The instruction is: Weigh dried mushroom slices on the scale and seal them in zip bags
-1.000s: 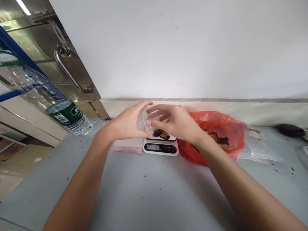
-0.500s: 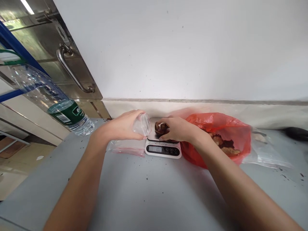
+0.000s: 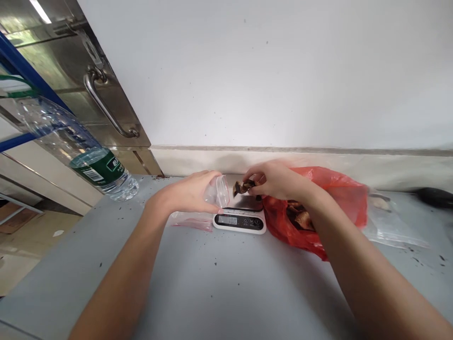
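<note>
My left hand (image 3: 194,191) is closed around a small clear zip bag (image 3: 217,191), its mouth held apart and facing right. Pinched in my right hand (image 3: 272,182) are some dark brown dried slices (image 3: 242,187), raised over the metal plate of the kitchen scale (image 3: 239,223). The scale's display seems to read 10.0. Right of the scale, partly under my right forearm, lies a red plastic bag (image 3: 311,238) with more brown dried pieces (image 3: 300,218) inside.
Flat zip bags (image 3: 193,221) lie left of the scale. A large water bottle (image 3: 95,163) stands at the table's left edge. A clear bag with pale contents (image 3: 392,222) and a black object (image 3: 437,197) are at the right. The white wall (image 3: 283,85) rises behind.
My right hand has lifted the dried slices off the scale plate and moved slightly right. My left hand has shifted a little right with the zip bag. The red bag's opening has changed shape.
</note>
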Demonstrator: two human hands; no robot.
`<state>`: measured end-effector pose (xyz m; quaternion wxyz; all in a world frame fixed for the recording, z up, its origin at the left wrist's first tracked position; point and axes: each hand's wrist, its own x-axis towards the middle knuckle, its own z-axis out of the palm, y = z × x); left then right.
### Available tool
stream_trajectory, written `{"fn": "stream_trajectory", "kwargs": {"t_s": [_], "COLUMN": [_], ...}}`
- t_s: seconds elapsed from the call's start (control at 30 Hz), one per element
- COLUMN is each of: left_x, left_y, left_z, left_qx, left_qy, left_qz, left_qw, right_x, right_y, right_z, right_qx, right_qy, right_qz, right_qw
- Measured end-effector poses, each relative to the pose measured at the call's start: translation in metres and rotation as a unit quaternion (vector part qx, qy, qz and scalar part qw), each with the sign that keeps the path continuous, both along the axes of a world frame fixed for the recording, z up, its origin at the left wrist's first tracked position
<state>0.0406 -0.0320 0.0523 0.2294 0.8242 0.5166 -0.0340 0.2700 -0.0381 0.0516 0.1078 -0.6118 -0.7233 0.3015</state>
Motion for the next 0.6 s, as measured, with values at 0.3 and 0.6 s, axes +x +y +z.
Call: {"fn": "stream_trajectory", "kwargs": {"t_s": [0.3, 0.6], "left_x": [0.014, -0.002], "left_y": [-0.003, 0.001], "left_z": [-0.006, 0.004], "left_qx": [0.005, 0.004], "left_qy": [-0.109, -0.144], "left_qz": [0.025, 0.030], "left_qw": [0.994, 0.989], "right_x": [-0.026, -0.031], "right_y": [-0.015, -0.006], "right_z": [0.006, -0.004], "right_qx": [0.121, 0.075], "right_qy": [0.088, 0.334], "right_qz": [0.021, 0.003], "right_qw": [0.988, 0.940]}}
